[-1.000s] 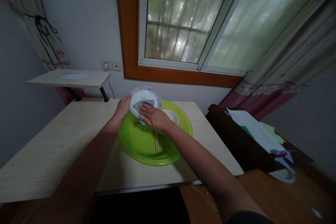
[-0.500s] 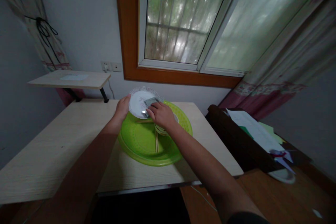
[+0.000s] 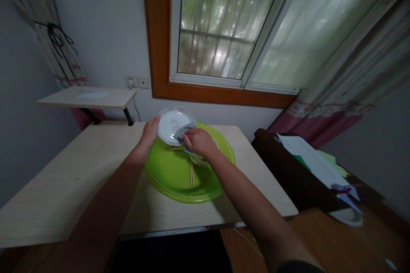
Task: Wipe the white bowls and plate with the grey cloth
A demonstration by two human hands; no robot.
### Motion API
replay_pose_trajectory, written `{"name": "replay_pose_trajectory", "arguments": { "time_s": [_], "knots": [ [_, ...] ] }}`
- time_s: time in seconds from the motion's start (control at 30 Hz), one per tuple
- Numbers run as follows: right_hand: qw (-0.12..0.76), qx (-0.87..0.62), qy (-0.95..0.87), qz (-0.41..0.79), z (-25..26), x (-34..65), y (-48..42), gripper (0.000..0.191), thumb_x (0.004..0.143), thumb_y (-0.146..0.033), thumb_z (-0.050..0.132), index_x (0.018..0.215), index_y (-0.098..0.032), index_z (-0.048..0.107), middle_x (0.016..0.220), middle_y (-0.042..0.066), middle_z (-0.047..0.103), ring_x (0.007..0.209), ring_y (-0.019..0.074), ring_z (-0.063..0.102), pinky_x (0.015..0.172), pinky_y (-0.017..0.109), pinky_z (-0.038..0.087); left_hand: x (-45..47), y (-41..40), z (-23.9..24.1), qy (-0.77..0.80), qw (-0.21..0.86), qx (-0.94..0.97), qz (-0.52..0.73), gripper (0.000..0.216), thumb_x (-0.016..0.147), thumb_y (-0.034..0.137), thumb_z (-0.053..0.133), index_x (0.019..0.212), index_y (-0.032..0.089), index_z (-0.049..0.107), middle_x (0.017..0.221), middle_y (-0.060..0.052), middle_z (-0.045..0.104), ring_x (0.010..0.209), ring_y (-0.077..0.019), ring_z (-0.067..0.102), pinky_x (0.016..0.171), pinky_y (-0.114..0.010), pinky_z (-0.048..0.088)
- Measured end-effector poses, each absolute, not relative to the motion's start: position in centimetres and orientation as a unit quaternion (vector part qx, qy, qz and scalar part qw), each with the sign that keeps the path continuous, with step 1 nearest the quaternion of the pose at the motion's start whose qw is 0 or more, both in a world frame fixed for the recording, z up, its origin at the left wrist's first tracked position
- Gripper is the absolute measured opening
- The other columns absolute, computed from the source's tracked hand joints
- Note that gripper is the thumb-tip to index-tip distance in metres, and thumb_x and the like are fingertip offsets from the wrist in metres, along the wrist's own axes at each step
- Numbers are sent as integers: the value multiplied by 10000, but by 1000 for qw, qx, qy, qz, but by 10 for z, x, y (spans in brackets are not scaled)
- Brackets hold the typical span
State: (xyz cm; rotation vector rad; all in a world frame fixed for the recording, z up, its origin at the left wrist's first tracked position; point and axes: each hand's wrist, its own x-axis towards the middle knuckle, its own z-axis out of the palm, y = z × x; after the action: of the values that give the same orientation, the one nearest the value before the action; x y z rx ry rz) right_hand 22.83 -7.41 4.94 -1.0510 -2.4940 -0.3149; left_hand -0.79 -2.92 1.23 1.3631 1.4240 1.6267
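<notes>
My left hand (image 3: pixel 150 131) grips the left edge of a white plate (image 3: pixel 169 126) with a patterned rim, tilted up toward me. Bunched in my right hand (image 3: pixel 197 140) is a grey cloth (image 3: pixel 183 131), pressed against the plate's lower right face. Both are above a large green basin (image 3: pixel 166 175). Inside the basin, a bowl (image 3: pixel 199 161) sits partly hidden under my right hand and forearm. Chopsticks (image 3: pixel 191 174) lie there too, and another pair (image 3: pixel 175 148) shows just below the plate.
The basin stands on a pale wooden table (image 3: pixel 80 170). A small raised shelf (image 3: pixel 112 99) with a sheet of paper is at the back left. Right of the table is a dark brown piece of furniture (image 3: pixel 282 170) with papers on it. A window rises behind.
My right hand has shifted slightly to the right and down on the plate, with the cloth now more folded under the fingers. My left hand keeps its hold on the plate.
</notes>
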Motion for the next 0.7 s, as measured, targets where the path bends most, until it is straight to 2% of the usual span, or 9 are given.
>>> {"name": "replay_pose_trajectory", "arguments": {
  "time_s": [0.1, 0.23, 0.47, 0.57, 0.7],
  "knots": [
    [236, -423, -862, -152, 49, 232, -68, 473, 1049, -355, 382, 890, -154, 779, 900, 104, 740, 895, 219, 650, 907, 360, 463, -8, -30, 13, 532, 299, 510, 606, 678, 806, 732, 506, 952, 113, 743, 900, -110, 745, 863, -246, 657, 808, -331, 497],
    [245, -430, -851, -174, 48, 232, -66, 419, 1041, -317, 402, 963, -133, 770, 1057, 125, 727, 1051, 244, 611, 1001, 380, 429, -8, -31, 14, 540, 295, 511, 600, 659, 825, 710, 488, 959, 117, 741, 938, -115, 748, 902, -246, 658, 848, -338, 493],
    [174, -380, -901, -120, 47, 227, -77, 511, 1063, -394, 340, 932, -141, 764, 920, 115, 729, 910, 221, 635, 883, 364, 478, -8, -31, 15, 552, 262, 516, 600, 630, 829, 687, 479, 912, 119, 738, 925, -115, 747, 884, -242, 657, 831, -333, 500],
    [184, -297, -936, -53, 45, 224, -81, 458, 1063, -392, 361, 1035, -161, 755, 1035, 98, 732, 974, 201, 644, 909, 340, 490, -7, -32, 16, 552, 253, 524, 598, 614, 848, 672, 465, 919, 124, 734, 961, -116, 745, 891, -237, 653, 846, -333, 491],
    [227, -205, -952, 27, 41, 218, -84, 388, 1061, -353, 391, 1225, -165, 688, 1253, 92, 686, 1171, 189, 604, 1040, 343, 462, -6, -34, 18, 550, 256, 508, 611, 624, 855, 675, 455, 936, 116, 720, 987, -118, 740, 894, -233, 645, 845, -332, 487]
  ]
}}
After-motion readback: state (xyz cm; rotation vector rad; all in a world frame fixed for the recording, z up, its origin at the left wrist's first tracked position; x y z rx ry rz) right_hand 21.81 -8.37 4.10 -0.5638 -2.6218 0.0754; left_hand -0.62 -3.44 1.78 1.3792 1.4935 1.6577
